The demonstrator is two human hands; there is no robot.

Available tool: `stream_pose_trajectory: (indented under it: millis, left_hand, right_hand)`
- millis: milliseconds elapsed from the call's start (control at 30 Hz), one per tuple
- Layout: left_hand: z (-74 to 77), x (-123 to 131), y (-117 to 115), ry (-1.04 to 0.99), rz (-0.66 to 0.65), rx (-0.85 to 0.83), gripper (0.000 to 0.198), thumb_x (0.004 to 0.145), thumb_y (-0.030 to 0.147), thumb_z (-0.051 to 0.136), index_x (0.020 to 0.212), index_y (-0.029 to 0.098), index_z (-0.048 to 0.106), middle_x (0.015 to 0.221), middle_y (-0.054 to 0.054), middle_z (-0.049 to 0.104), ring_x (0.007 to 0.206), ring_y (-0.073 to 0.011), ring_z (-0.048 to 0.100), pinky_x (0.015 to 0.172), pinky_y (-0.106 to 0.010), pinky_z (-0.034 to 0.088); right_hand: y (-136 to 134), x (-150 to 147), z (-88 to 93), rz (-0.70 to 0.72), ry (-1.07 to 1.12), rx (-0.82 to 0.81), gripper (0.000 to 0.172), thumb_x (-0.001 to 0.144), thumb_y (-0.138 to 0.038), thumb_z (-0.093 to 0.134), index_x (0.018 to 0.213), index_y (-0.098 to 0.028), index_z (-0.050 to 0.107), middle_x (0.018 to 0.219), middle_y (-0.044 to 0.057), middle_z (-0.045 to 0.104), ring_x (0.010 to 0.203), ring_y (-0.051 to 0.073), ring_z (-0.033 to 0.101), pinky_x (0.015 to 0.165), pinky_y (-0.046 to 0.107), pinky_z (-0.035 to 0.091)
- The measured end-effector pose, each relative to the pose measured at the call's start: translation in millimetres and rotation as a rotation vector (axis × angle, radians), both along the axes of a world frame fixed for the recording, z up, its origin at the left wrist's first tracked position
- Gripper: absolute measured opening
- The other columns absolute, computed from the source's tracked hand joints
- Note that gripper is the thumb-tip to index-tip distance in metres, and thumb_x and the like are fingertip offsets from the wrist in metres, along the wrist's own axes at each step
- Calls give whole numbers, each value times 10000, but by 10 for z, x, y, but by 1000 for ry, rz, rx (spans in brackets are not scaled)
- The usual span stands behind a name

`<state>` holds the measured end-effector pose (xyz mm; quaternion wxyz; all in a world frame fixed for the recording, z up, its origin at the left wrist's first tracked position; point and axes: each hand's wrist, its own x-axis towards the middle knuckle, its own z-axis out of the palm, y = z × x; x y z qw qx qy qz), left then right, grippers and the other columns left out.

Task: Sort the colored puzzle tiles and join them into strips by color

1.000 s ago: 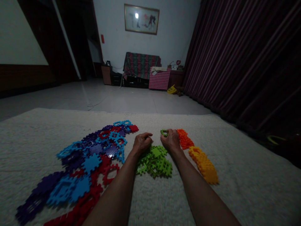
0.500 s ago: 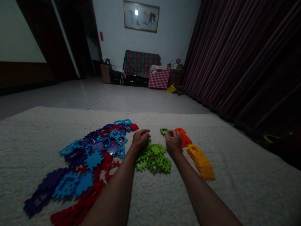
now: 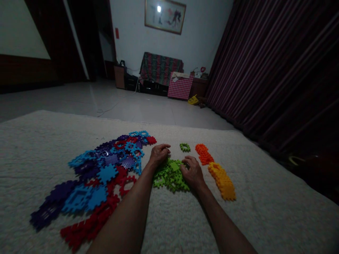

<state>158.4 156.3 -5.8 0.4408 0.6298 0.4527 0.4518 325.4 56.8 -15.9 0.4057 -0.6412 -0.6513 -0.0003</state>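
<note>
One green pile (image 3: pixel 172 175) between left hand (image 3: pixel 159 154), right hand (image 3: pixel 193 171) — each grip loosely open, hold unclear.

Dim light, white glare on the framed picture (image 3: pixel 166 18), dark upper-right corner

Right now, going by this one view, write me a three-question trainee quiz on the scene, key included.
1. True or false: the lone green frame lies apart from the green pile.

2. Multiple choice: which colour is the stack next to the orange stack, on the side toward the wearer?
A) purple
B) yellow
C) blue

3. Short answer: which of the person's hands is nearer the orange stack?

Key
1. True; bare mat shows between them.
2. B; it is the yellow stack.
3. The right hand; the left hand is at the other side of the green pile.
</note>
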Motion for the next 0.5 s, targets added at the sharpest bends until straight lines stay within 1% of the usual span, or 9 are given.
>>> stream_pose_trajectory:
  millis: [167, 267, 333, 400, 500]
  left_hand:
    - [-2, 7, -26, 94, -21, 37, 359, 748, 169, 500, 1017, 137, 735, 762, -52, 745, 662, -127, 649, 601, -199, 472]
    - [6, 14, -46, 110, -26, 26, 371, 754, 184, 493, 1034, 133, 731, 746, -49, 743, 624, -122, 626, 581, -200, 464]
    - [22, 16, -60, 117, -25, 15, 378, 749, 180, 491, 1037, 133, 731, 743, -49, 743, 611, -119, 617, 578, -201, 462]
    - [43, 15, -73, 133, -23, 8, 381, 745, 177, 494, 1039, 135, 732, 746, -49, 744, 611, -122, 617, 576, -204, 462]
    - [65, 13, -85, 158, -17, 15, 377, 743, 182, 501, 1035, 136, 736, 748, -51, 744, 626, -130, 627, 582, -206, 466]
  right_hand:
    - [-11, 9, 27, 74, 6, -61, 142, 723, -182, 556, 835, -203, 640, 1078, 108, 661, 1055, 243, 587, 958, 422, 441]
    - [-18, 2, 28, 119, 2, -75, 160, 727, -173, 537, 845, -216, 636, 1031, 77, 672, 1027, 227, 591, 958, 408, 441]
    - [-22, -13, 23, 101, -5, -61, 200, 724, -183, 549, 899, -213, 643, 1017, 77, 662, 1007, 224, 588, 941, 390, 451]
    - [-22, -30, 18, 45, -18, -28, 227, 723, -212, 585, 940, -196, 650, 1045, 100, 641, 1013, 232, 578, 933, 383, 455]
    - [-14, -45, 15, 14, -60, -16, 162, 729, -245, 628, 877, -188, 661, 1063, 116, 631, 1038, 244, 569, 963, 400, 433]
